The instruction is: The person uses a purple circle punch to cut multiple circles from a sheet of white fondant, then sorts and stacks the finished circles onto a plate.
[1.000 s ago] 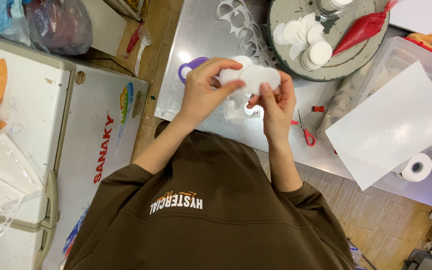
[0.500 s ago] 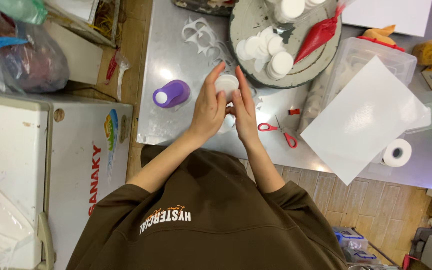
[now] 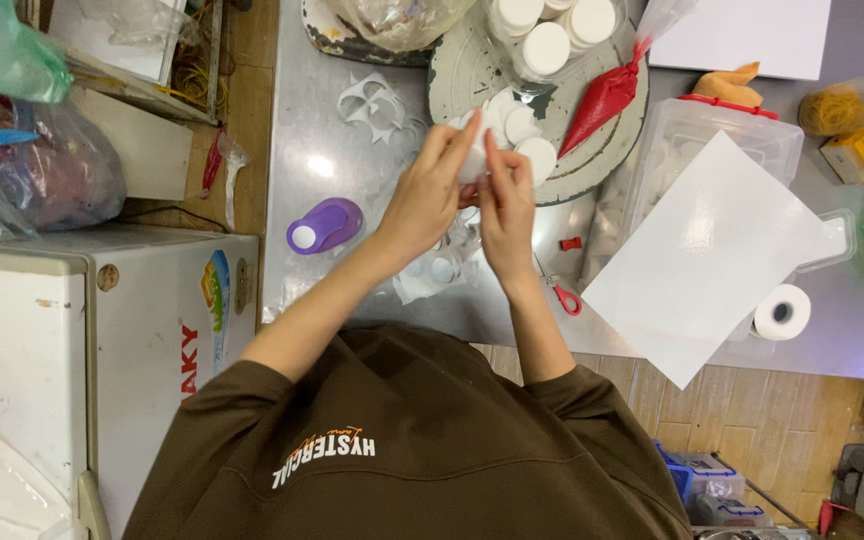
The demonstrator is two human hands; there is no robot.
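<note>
My left hand (image 3: 430, 196) and my right hand (image 3: 505, 200) are pressed together over the metal table (image 3: 332, 120), pinching a small white paper piece (image 3: 473, 160) between the fingertips. Just beyond them lie white paper discs (image 3: 532, 150) on a round grey turntable (image 3: 462, 70). Under my wrists sit white paper scraps (image 3: 430, 272). Red-handled scissors (image 3: 560, 294) lie by my right forearm.
A purple punch (image 3: 322, 224) stands left of my hands. A red piping bag (image 3: 607, 95), a clear plastic box (image 3: 702, 140) under a white sheet (image 3: 712, 255), a tape roll (image 3: 781, 312) and a white chest freezer (image 3: 82, 330) surround the spot.
The white piece was spread wide between both hands; now both hands have closed together on it. The view has shifted, so the table appears higher and further right.
</note>
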